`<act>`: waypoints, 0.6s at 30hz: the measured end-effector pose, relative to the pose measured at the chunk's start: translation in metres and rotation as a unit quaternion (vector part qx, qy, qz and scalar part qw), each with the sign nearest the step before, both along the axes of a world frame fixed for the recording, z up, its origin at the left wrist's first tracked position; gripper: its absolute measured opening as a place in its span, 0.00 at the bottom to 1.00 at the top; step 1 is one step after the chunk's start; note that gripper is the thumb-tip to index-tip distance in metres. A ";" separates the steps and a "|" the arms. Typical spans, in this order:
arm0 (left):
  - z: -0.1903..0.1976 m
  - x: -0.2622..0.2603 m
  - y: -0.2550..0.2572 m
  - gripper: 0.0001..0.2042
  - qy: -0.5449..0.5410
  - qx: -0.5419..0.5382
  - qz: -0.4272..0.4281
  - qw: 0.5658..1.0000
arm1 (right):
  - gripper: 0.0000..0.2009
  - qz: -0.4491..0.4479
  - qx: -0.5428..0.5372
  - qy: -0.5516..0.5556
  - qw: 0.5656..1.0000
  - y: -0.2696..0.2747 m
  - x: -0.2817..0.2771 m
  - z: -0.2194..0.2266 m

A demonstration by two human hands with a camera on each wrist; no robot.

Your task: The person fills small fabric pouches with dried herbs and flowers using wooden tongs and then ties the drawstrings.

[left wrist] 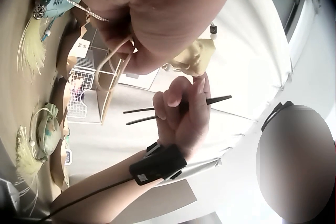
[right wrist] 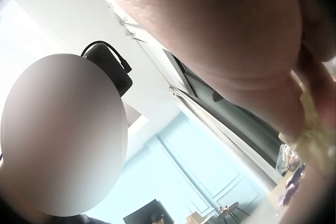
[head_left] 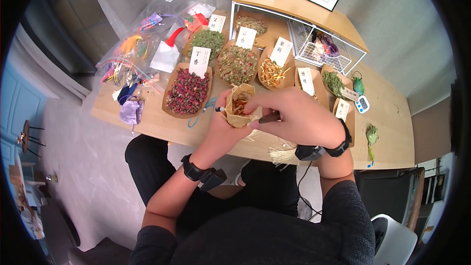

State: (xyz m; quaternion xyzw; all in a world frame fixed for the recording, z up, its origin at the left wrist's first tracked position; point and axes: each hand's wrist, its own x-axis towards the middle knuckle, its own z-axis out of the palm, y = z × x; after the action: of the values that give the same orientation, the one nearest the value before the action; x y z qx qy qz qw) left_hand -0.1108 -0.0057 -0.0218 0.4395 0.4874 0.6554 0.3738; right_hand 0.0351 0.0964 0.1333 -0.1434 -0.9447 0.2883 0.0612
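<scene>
My left hand [head_left: 222, 135] grips a small pale yellow cloth pouch [head_left: 238, 120], its mouth spread upward and dried brownish-orange plant pieces visible inside. At the pouch's rim are the thumb and fingers of my right hand [head_left: 289, 110], which also holds dark tweezers [head_left: 270, 117]. In the left wrist view the two thin prongs of the tweezers [left wrist: 219, 100] stick out past the curled fingers, pointing away from the pouch [left wrist: 197, 56]. A pale cord [left wrist: 101, 74] loops beside my left hand [left wrist: 163, 19]. Cream tassel threads [head_left: 283, 154] hang at the table edge below my right wrist.
Paper trays of dried rosebuds [head_left: 186, 93], green leaves [head_left: 208, 42] and mixed herbs [head_left: 237, 65] stand behind the hands, with label cards. A plastic bag [head_left: 132, 51] of tassels lies left. A white-framed shelf [head_left: 299, 7] stands behind; a timer [head_left: 362, 104] sits right.
</scene>
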 end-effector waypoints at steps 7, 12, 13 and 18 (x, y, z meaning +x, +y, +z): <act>-0.002 0.008 -0.003 0.37 0.051 0.024 0.056 0.997 | 0.10 0.062 0.076 -0.068 0.993 0.000 0.003 -0.009; -0.004 0.005 -0.001 0.37 0.116 0.011 0.063 0.991 | 0.13 0.068 0.030 -0.028 0.997 0.003 0.006 -0.007; -0.002 0.003 0.001 0.36 0.108 0.012 0.060 0.992 | 0.12 0.044 0.007 0.018 0.999 0.006 0.009 -0.005; 0.021 -0.012 0.013 0.33 0.122 -0.017 0.106 0.987 | 0.13 -0.128 -0.007 0.144 0.981 0.030 0.038 0.033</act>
State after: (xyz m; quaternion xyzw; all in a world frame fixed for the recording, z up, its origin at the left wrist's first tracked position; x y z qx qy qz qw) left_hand -0.1225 0.0073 -0.0005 0.4557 0.5840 0.6244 0.2478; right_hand 0.0733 0.1261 0.1662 -0.2209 -0.8977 0.3027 0.2319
